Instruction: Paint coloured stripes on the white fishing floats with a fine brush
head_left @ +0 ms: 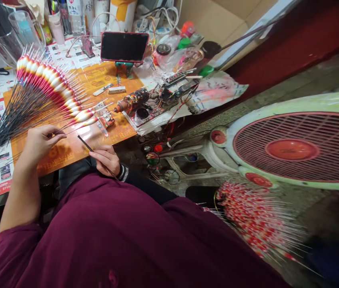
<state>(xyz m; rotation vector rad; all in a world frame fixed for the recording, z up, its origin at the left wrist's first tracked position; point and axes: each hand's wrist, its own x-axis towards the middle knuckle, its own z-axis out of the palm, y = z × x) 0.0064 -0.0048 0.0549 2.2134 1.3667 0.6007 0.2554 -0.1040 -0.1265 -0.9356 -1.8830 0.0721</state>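
Note:
At the table's front edge, my left hand (41, 144) is closed, its thumb and fingertips pinching the thin dark stem of a fishing float (89, 122). The float's slim body is painted white, yellow and red and points away to the right. Beside it, a fan of similar fishing floats (53, 82) lies with black stems gathered at the left. My right hand (107, 160) is low, near my lap, with fingers wrapped round a slim dark brush-like stick (84, 143). The stick's upper end points toward the float, apart from it.
A phone (124, 47) stands propped at the back of the orange board (97, 74). A paint-stained motor device (139, 98) sits to its right. Bottles and a glass mug (25, 30) line the back. A fan (292, 148) and a red-white float bundle (253, 216) are at right.

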